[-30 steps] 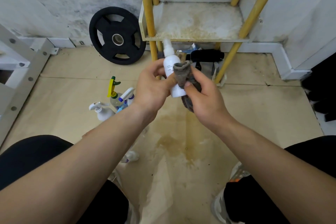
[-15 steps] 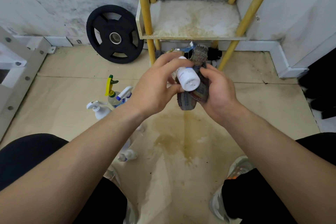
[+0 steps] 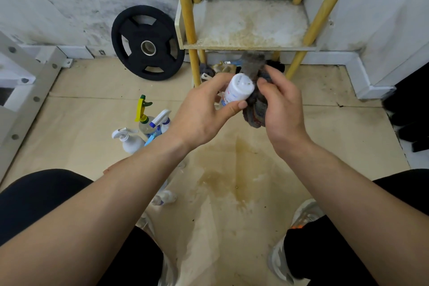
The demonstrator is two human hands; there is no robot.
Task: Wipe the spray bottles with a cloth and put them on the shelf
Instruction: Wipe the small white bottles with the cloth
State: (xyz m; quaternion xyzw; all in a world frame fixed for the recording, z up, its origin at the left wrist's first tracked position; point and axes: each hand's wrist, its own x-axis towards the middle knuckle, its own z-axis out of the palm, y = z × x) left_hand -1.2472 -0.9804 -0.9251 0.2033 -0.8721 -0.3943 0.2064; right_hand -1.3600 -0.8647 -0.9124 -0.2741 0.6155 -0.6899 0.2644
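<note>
While the person crouches over the floor (image 3: 325, 146), both hands meet in mid-air in front of the shelf (image 3: 250, 25). Left hand (image 3: 202, 111): fingers and thumb curled round a small white spray bottle (image 3: 238, 90), thumb tip pressed on its near side. The bottle is tilted, its round base turned toward the camera and its spray head hidden behind the fingers. Right hand (image 3: 282, 104): fingers wrapped round a grey cloth (image 3: 254, 107), pressing it against the bottle's right side; the cloth's upper end sticks up past the bottle, its lower end hangs below the palm. The shelf board is stained and set between yellow posts (image 3: 186, 7). Lower left of the hands, on the floor, a cluster of bottles stands upright and close together: a yellow-green trigger bottle (image 3: 142, 109), a blue-and-white trigger bottle (image 3: 162, 118), a white trigger bottle (image 3: 128, 140). A small clear bottle (image 3: 163, 198) lies on its side near the left forearm. A black weight plate (image 3: 147, 43) leans against the wall to the left of the shelf. Items under the shelf are too cluttered to identify.
</note>
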